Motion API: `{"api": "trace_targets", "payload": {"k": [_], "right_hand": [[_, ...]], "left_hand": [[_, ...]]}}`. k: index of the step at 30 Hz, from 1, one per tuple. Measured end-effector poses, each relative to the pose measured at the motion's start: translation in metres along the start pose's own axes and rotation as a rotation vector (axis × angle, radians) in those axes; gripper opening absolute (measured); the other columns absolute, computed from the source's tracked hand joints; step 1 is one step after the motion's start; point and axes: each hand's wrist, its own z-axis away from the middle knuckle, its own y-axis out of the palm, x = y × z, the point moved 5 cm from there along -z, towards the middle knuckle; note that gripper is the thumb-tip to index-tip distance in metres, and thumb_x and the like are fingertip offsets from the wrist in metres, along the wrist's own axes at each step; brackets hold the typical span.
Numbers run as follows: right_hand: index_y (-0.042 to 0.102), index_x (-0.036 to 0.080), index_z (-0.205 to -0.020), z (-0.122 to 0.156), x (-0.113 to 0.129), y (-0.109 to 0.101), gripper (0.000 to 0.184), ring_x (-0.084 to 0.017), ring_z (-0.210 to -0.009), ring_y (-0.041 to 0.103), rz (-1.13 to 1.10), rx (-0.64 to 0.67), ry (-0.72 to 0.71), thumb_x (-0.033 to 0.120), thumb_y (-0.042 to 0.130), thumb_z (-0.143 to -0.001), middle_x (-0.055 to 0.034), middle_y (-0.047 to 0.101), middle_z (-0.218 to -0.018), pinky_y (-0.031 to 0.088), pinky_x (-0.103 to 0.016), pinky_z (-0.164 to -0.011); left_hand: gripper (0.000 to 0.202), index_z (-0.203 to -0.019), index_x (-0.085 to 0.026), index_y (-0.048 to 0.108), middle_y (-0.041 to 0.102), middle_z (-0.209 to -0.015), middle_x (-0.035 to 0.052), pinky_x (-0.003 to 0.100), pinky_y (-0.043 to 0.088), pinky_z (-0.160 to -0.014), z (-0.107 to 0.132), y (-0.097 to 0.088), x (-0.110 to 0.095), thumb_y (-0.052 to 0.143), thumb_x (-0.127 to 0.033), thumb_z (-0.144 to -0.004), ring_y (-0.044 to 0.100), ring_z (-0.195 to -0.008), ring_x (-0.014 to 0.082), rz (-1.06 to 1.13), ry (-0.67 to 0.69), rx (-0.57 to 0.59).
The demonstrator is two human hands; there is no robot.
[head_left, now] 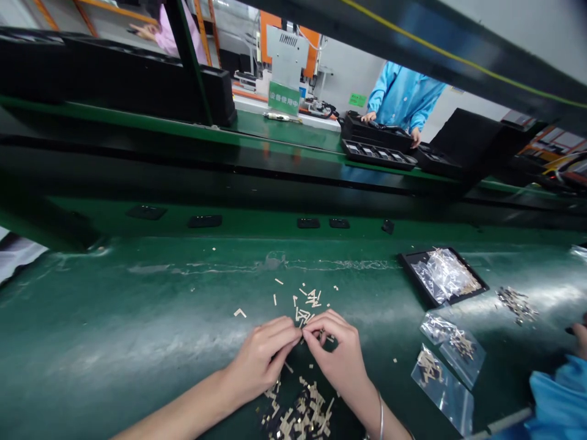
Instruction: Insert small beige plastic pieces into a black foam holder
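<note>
Left hand (261,357) and right hand (337,354) meet fingertip to fingertip over the green bench (114,342); fingers of both are pinched together on a small tan chip (303,325), too small to make out its shape, held just above the surface between the two thumbs. Head view only. Directly beyond the fingertips: a loose scatter of chips (305,299), laid out singly and apart from one another, a few strays further left. Toward the wrists, between the forearms: a denser heap (300,415) of the same tan pieces, jumbled and overlapping. Judgement: the scatter ahead looks like pieces already handled, the heap below like stock left to go through; the heap is clearly the larger, so the work reads as early to middling, though which pile is which cannot be confirmed. Right of the right hand: two clear bags (452,345) holding similar pieces, and beyond them a black tray (413,263) with crumpled plastic in it; a darker small pile (516,302) lies further right. A blue sleeve (557,391) of another person enters at the far right edge. Across the line, well beyond the hands, a person in a blue coat (403,95) stands at stacked black trays (378,131).
</note>
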Motion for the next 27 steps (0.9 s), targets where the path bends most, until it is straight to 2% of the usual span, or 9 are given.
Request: {"api": "trace_targets", "payload": {"k": [6, 12, 15, 22, 27], "right_hand": [[0.066, 0.019, -0.07, 0.001, -0.002, 0.0, 0.013, -0.015, -0.063, 0.055, -0.068, 0.006, 0.036, 0.015, 0.056, -0.077, -0.0026, 0.064, -0.068, 0.043, -0.025, -0.054], [0.066, 0.016, -0.069, 0.003, -0.018, 0.007, 0.008, -0.015, -0.069, 0.06, -0.323, 0.071, 0.29, 0.021, 0.062, -0.074, -0.0034, 0.065, -0.073, 0.047, -0.022, -0.054], [0.067, 0.016, -0.07, 0.002, -0.022, 0.009, 0.009, -0.014, -0.068, 0.06, -0.405, 0.098, 0.337, 0.024, 0.064, -0.073, -0.0033, 0.066, -0.074, 0.048, -0.021, -0.054], [0.068, 0.017, -0.071, 0.001, -0.019, 0.007, 0.009, -0.015, -0.069, 0.061, -0.376, 0.094, 0.292, 0.023, 0.063, -0.074, -0.0042, 0.067, -0.075, 0.048, -0.022, -0.054], [0.066, 0.019, -0.071, 0.004, -0.001, 0.004, 0.011, -0.014, -0.061, 0.056, -0.119, -0.024, 0.034, 0.015, 0.058, -0.076, -0.0028, 0.065, -0.068, 0.045, -0.025, -0.054]], "left_hand": [[0.02, -0.087, -0.014, 0.059, 0.056, -0.072, 0.007, 0.027, 0.041, -0.061, -0.002, -0.006, -0.002, 0.039, -0.015, -0.088, 0.052, -0.068, 0.016, 0.066, -0.062, -0.05], [0.021, -0.086, -0.015, 0.062, 0.057, -0.07, 0.008, 0.028, 0.041, -0.06, 0.0, -0.007, -0.008, 0.041, -0.013, -0.085, 0.051, -0.066, 0.0171, -0.067, 0.084, -0.043], [0.02, -0.086, -0.015, 0.061, 0.056, -0.07, 0.008, 0.028, 0.04, -0.058, 0.001, -0.006, -0.008, 0.042, -0.011, -0.083, 0.05, -0.066, 0.0171, -0.105, 0.109, -0.028], [0.018, -0.085, -0.016, 0.06, 0.057, -0.07, 0.0069, 0.029, 0.041, -0.06, -0.001, -0.008, -0.009, 0.042, -0.012, -0.084, 0.051, -0.066, 0.0164, -0.014, 0.026, -0.034], [0.019, -0.082, -0.015, 0.061, 0.056, -0.067, 0.0052, 0.026, 0.04, -0.059, -0.002, -0.008, -0.006, 0.043, -0.017, -0.085, 0.05, -0.063, 0.0146, 0.132, -0.086, -0.05]]}}
